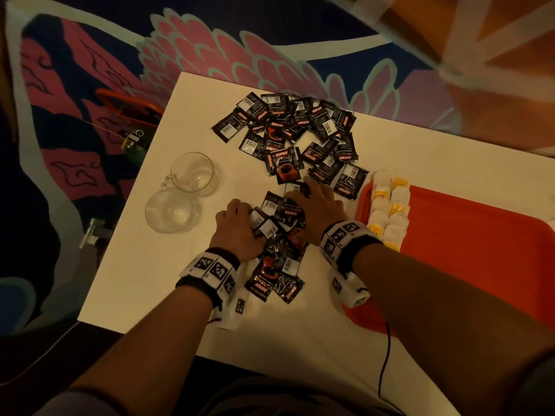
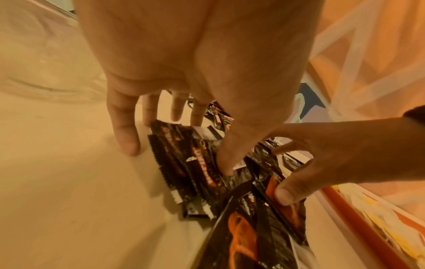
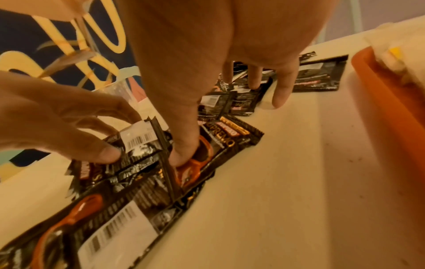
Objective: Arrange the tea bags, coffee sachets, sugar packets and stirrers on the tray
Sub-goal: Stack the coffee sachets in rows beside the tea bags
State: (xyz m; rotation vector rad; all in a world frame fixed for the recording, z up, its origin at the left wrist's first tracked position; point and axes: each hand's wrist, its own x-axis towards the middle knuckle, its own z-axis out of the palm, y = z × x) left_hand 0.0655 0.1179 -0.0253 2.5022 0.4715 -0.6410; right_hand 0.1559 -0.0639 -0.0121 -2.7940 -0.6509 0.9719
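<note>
Black coffee sachets point(image 1: 288, 130) lie in a loose heap at the table's far middle. A smaller bunch of sachets point(image 1: 279, 235) sits between my hands. My left hand point(image 1: 237, 226) pinches a few of these, thumb on top of one with a barcode point(image 3: 135, 138). My right hand point(image 1: 315, 202) lies spread over the bunch, fingers straight, its thumb point(image 3: 184, 154) pressing on a sachet. White and yellow tea bags point(image 1: 389, 211) stand in two rows along the left edge of the red tray point(image 1: 465, 235). No sugar packets or stirrers show.
Two glass mugs point(image 1: 192, 172) point(image 1: 169, 211) stand on the white table point(image 1: 150, 280) left of my hands. The tray sits at the right, mostly bare red. A patterned carpet point(image 1: 90, 70) lies beyond the table's left and far edges. A black cable point(image 1: 386, 355) hangs by my right forearm.
</note>
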